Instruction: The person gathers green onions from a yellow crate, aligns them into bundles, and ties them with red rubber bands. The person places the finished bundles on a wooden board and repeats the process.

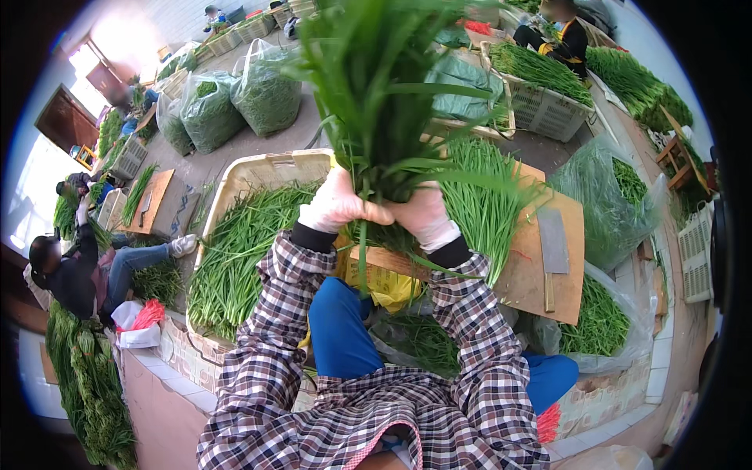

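Note:
A thick bunch of long green leafy stalks, likely garlic chives, stands upright before me, its upper leaves blurred. My left hand grips it from the left and my right hand from the right, thumbs meeting in front. Both hands wear thin whitish gloves. Under my right forearm a wooden board carries a pile of loose stalks and a cleaver with a wooden handle. To my left, a pale plastic crate holds more loose stalks.
Plastic bags of greens stand at the right, and large filled bags at the back left. Another person sits at left, near bundled greens. Red ties lie in a white bag. A filled crate stands at back right.

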`<action>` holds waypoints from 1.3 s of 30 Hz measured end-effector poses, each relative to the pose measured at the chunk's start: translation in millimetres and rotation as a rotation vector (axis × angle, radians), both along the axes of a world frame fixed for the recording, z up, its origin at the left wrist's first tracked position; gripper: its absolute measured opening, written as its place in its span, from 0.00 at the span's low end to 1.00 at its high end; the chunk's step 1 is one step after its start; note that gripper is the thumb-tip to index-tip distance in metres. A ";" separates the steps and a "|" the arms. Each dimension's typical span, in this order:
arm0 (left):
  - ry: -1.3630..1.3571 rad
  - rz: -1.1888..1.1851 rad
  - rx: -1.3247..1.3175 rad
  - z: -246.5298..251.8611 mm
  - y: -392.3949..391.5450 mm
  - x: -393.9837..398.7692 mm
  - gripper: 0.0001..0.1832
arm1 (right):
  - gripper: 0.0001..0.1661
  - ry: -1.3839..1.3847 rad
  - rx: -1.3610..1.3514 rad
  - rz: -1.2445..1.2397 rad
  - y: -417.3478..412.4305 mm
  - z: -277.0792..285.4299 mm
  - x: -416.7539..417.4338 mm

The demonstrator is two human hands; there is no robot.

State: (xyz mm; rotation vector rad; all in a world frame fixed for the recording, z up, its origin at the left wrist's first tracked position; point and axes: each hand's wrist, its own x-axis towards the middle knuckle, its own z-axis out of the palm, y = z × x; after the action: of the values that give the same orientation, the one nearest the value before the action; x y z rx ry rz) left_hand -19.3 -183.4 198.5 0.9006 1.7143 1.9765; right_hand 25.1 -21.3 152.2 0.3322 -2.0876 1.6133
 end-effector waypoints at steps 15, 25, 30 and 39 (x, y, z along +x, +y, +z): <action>-0.546 0.348 0.783 -13.3 -57.8 29.5 0.15 | 0.27 0.019 0.831 -0.523 -142.7 47.6 29.2; -0.912 0.363 0.651 -159.1 -104.3 -36.6 0.14 | 0.24 -0.197 1.054 -0.559 63.9 -85.2 116.4; -1.038 0.430 0.672 -217.8 -106.4 -74.0 0.13 | 0.25 -0.307 1.416 -0.229 67.9 -147.1 84.5; -1.046 0.787 0.290 -224.7 -70.2 -78.3 0.12 | 0.16 -0.132 1.254 -0.318 104.4 -114.1 114.3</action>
State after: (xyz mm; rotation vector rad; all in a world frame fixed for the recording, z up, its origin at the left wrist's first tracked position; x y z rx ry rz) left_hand -97.6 -253.6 -26.3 -0.8267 1.1809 2.4659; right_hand 139.4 83.1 38.1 0.2490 -2.8096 -0.0113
